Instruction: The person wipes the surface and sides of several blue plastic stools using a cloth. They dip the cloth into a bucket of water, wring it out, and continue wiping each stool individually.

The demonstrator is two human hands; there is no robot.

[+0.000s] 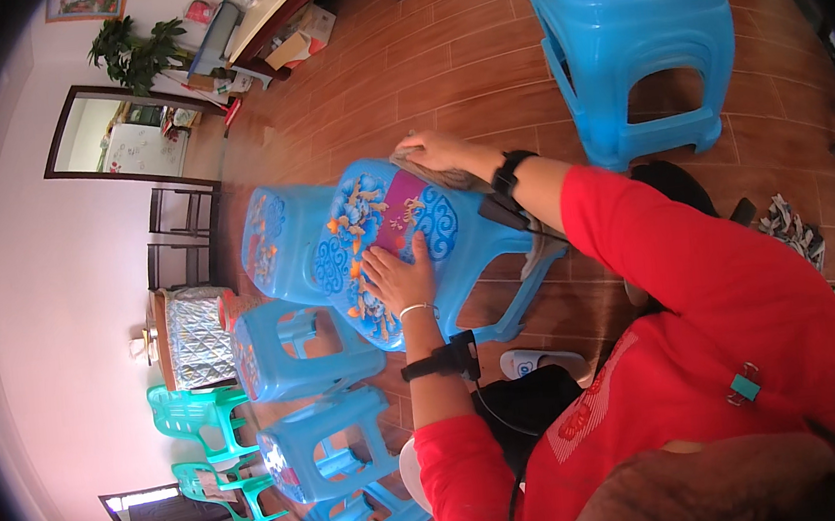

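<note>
A blue plastic stool [478, 228] with a flower-printed seat stands tilted in front of me. My left hand [403, 281] lies on its seat, palm down, fingers spread, with nothing in it. At the seat's upper edge in the picture, my right hand [433, 150] grips a grey-brown cloth [447, 176] against the stool's rim. Part of the cloth is hidden behind my hand and wrist. What looks like more grey fabric [535, 253] hangs by the stool's leg.
More blue stools [355, 360] stand close by, another [641, 35] at the upper right. Green plastic chairs [203, 420] line the wall near a cloth-covered table [202, 338]. A mirror [127, 141] and a wooden table [273, 18] are farther off. A slipper [540, 362] is on the tiled floor.
</note>
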